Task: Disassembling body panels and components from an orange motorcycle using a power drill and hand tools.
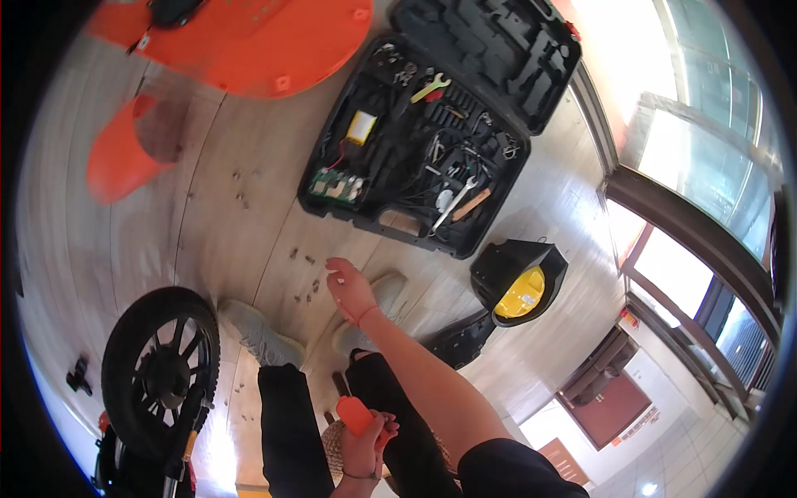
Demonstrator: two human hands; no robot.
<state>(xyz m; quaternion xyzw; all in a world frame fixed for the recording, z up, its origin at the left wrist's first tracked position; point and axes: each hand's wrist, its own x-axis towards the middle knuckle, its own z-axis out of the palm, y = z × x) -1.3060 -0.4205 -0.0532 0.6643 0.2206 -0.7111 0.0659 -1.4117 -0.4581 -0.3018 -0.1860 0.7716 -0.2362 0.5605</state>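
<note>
My left hand [362, 450] is closed around a small orange plastic part [354, 415] with a rounded end, held low above my lap. Stretched forward over the floor near my shoes, my right hand [350, 292] has its fingers extended and slightly apart, with a tiny pale spot by the fingertips that I cannot make out. Just left of it, small dark screws [300, 290] lie in loose groups on the wooden floor. Farther ahead, an open black tool case [386, 217] contains wrenches, sockets, a silver-yellow battery pack [361, 127] and a green circuit board [338, 185].
A large orange panel [249, 50] lies at the far left, with a curved orange piece [124, 158] nearer. A black-tyred wheel [159, 373] stands at lower left. To the right rests a black housing with a yellow inside [520, 292]. Windows [689, 149] line the right side.
</note>
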